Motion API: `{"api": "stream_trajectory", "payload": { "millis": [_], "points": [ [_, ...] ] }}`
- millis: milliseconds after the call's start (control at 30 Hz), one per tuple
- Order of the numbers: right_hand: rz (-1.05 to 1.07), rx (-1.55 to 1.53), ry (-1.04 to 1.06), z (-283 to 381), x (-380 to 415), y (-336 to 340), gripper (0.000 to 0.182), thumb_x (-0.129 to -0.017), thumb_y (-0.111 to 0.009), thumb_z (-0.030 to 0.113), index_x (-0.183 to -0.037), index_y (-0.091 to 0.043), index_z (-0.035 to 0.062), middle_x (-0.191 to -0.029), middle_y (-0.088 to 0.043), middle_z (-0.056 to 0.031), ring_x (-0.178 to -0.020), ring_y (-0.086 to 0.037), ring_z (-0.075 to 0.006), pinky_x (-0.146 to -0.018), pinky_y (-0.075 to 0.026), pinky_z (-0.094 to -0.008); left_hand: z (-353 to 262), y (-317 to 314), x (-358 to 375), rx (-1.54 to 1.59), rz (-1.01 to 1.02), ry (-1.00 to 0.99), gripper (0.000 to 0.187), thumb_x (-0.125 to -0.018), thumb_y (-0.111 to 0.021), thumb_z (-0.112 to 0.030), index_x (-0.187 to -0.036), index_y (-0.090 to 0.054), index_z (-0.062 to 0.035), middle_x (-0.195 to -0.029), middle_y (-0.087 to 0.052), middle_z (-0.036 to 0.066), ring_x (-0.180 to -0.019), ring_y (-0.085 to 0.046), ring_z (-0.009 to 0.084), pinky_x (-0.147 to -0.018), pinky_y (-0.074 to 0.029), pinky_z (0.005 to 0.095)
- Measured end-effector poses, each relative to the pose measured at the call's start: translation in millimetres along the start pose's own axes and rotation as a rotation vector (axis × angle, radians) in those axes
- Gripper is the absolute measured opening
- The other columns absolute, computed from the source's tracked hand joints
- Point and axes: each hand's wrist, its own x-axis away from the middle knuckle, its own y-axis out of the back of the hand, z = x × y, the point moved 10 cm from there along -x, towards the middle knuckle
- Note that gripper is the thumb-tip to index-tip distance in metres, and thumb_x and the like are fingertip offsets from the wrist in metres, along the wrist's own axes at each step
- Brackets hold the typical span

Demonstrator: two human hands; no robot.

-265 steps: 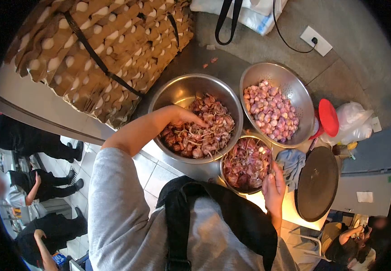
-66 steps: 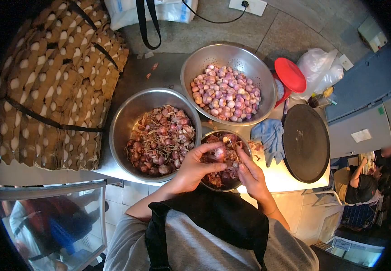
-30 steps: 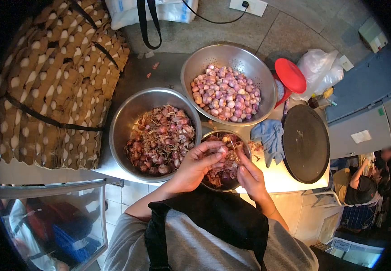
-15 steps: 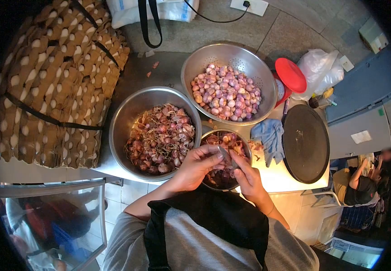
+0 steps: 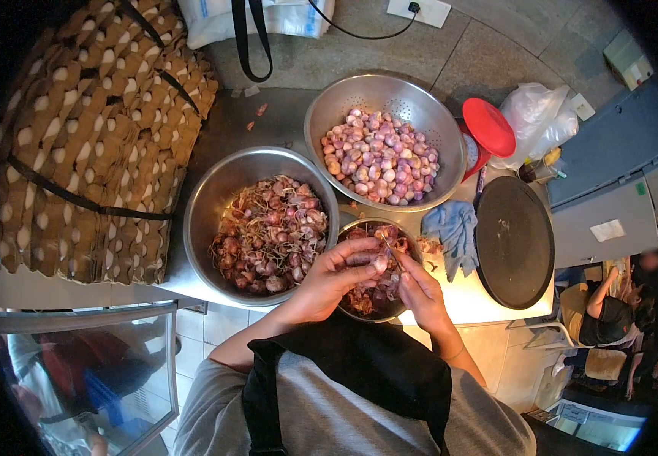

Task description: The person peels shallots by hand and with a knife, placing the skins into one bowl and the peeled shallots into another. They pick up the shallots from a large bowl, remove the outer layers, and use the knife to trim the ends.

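Over a small metal bowl (image 5: 412, 301) of onion skins, both my hands are close together. My left hand (image 5: 338, 277) pinches a small pale shallot (image 5: 379, 263). The fingers of my right hand (image 5: 419, 290) are closed round a thin knife (image 5: 390, 245), its tip beside the shallot. Left of them a large metal bowl (image 5: 197, 228) holds unpeeled shallots (image 5: 268, 235) with roots. Behind stands a metal colander (image 5: 450, 144) with peeled shallots (image 5: 382, 156).
Egg trays (image 5: 86, 152) tied with black straps are stacked at the left. To the right lie a blue cloth (image 5: 452, 232), a round dark pan (image 5: 515, 243) and a red scale (image 5: 488, 128). A person (image 5: 606, 319) is at the far right.
The knife has shifted in my right hand and its thin edge now shows. My right hand has moved slightly, and the shallot in my left hand shows more clearly.
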Motion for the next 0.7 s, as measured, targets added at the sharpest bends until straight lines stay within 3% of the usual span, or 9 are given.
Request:
{"api": "stream_trajectory", "payload": {
  "millis": [167,367,567,700],
  "points": [
    [-0.007,-0.031,-0.045,2.3,1.4,-1.3,0.037,-0.092,-0.040,0.015,-0.126,-0.039,0.0040,-0.065,-0.039,0.0047,-0.050,-0.032,-0.0031,-0.045,-0.027,-0.0166,3.2,4.7,-1.4,0.121,-0.015,0.056,0.026,-0.083,-0.054,-0.007,-0.108,-0.051,-0.0031,-0.102,-0.058,0.007,-0.094,-0.055,0.0136,-0.076,-0.046,0.0251],
    [0.029,-0.132,-0.016,9.5,7.0,-7.3,0.038,-0.090,-0.041,0.015,-0.127,-0.038,0.0031,-0.057,-0.035,0.0044,-0.047,-0.031,-0.0050,-0.044,-0.025,-0.0177,5.0,7.9,-2.0,-0.074,-0.007,-0.020,0.019,-0.084,-0.054,-0.007,-0.103,-0.052,-0.0053,-0.101,-0.056,0.005,-0.096,-0.054,0.0133,-0.079,-0.046,0.0280],
    [-0.135,-0.169,0.009,4.1,0.7,17.9,0.037,-0.091,-0.039,0.014,-0.127,-0.038,0.0039,-0.061,-0.035,0.0070,-0.049,-0.029,-0.0027,-0.044,-0.024,-0.0167,-3.5,-2.7,1.0,0.034,0.014,-0.057,0.022,-0.085,-0.051,-0.008,-0.107,-0.048,-0.0054,-0.103,-0.055,0.006,-0.095,-0.055,0.0159,-0.085,-0.046,0.0328],
    [-0.167,-0.124,-0.023,2.7,1.9,25.1,0.038,-0.092,-0.039,0.014,-0.128,-0.037,0.0044,-0.062,-0.035,0.0073,-0.049,-0.029,-0.0022,-0.044,-0.023,-0.0165,-2.8,-1.8,1.4,0.123,0.052,-0.047,0.023,-0.087,-0.049,-0.010,-0.109,-0.046,-0.0042,-0.103,-0.054,0.008,-0.094,-0.055,0.0169,-0.082,-0.047,0.0318]
  ]
}}
